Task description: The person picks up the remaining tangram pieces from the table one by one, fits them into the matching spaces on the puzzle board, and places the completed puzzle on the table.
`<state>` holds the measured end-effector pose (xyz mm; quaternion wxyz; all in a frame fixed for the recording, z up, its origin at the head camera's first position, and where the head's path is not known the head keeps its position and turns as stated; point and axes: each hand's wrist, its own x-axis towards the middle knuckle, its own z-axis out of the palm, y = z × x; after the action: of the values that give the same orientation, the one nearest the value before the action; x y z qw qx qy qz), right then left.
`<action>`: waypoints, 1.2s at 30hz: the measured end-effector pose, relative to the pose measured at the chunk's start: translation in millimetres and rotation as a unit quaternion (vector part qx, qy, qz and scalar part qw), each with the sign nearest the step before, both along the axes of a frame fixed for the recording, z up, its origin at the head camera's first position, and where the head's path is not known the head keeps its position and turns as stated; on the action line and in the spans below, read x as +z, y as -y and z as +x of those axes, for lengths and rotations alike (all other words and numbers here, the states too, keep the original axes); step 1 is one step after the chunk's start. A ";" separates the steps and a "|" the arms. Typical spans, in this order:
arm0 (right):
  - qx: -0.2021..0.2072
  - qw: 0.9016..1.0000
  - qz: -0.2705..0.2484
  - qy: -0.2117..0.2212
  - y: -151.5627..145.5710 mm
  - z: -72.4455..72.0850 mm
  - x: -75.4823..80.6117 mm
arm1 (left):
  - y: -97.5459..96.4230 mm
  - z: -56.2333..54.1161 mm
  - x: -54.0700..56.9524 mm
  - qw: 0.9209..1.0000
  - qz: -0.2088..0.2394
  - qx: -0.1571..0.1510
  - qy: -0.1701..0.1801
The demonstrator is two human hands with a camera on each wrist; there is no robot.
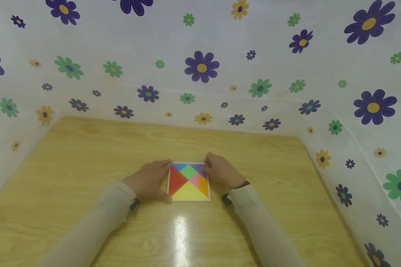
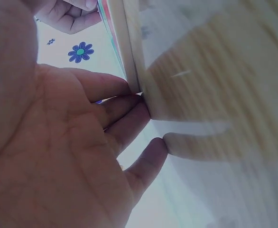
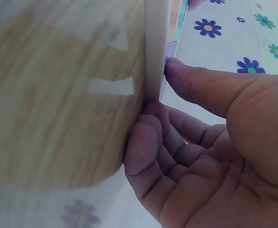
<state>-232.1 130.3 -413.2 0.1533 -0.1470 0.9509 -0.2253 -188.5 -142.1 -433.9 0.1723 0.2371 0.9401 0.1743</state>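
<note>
A square tangram puzzle (image 1: pixel 189 191) with a pale rim lies flat on the table, its red, yellow, green, blue, purple, pink and orange pieces fitted together. Along its left side rests my left hand (image 1: pixel 148 180), fingers extended to the upper corner and thumb by the lower one. In the left wrist view, those fingertips touch the pale board edge (image 2: pixel 125 42) and the tabletop. My right hand (image 1: pixel 223 171) holds the upper right corner. The right wrist view has its thumb (image 3: pixel 196 80) on the purple piece's side and curled fingers against the board edge (image 3: pixel 156 47).
A glossy wood-grain table (image 1: pixel 87 155) spreads around the puzzle, with a bright light reflection near its front. White sheeting (image 1: pixel 220 33) printed with purple, green and yellow flowers stands along the back and both sides. Dark bands show at both wrists.
</note>
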 end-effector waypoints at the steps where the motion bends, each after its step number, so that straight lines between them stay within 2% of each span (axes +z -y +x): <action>1: 0.001 1.000 0.001 0.000 -0.3 -0.6 -0.8 | -0.1 0.8 2.3 1.000 0.003 -0.002 0.001; 5: 0.004 1.000 -0.004 -0.002 -1.1 -5.4 -2.5 | 0.3 0.0 9.5 1.000 0.000 -0.003 0.000; 9: 0.000 1.000 -0.015 -0.013 -6.3 -7.9 0.1 | 0.6 -4.1 11.0 1.000 -0.012 -0.001 0.004; 15: -0.001 1.000 0.008 -0.029 -16.7 5.1 -0.6 | 2.0 1.4 13.0 0.999 -0.025 0.010 0.035; 17: 0.002 0.999 0.017 -0.029 -17.1 10.2 -1.0 | 2.4 4.6 13.9 0.999 -0.034 0.008 0.033; 21: 0.015 0.999 0.021 -0.035 -11.8 14.5 1.0 | 2.8 7.7 15.5 0.999 -0.034 0.004 0.001; 27: 0.028 0.998 0.037 -0.034 -5.7 14.0 0.3 | 3.5 8.2 8.3 0.999 -0.023 0.010 -0.023; 32: 0.026 0.998 0.042 -0.036 -8.8 14.2 -1.5 | 3.1 2.4 -1.2 0.999 -0.015 0.004 -0.033; 36: 0.030 0.998 0.037 -0.034 -13.1 15.9 -2.7 | 0.2 -1.6 -3.9 0.999 -0.016 0.003 -0.040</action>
<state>-216.2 143.4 -415.9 0.1326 -0.1773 0.9584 -0.1800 -190.1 -142.3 -437.8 0.1376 0.2381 0.9497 0.1499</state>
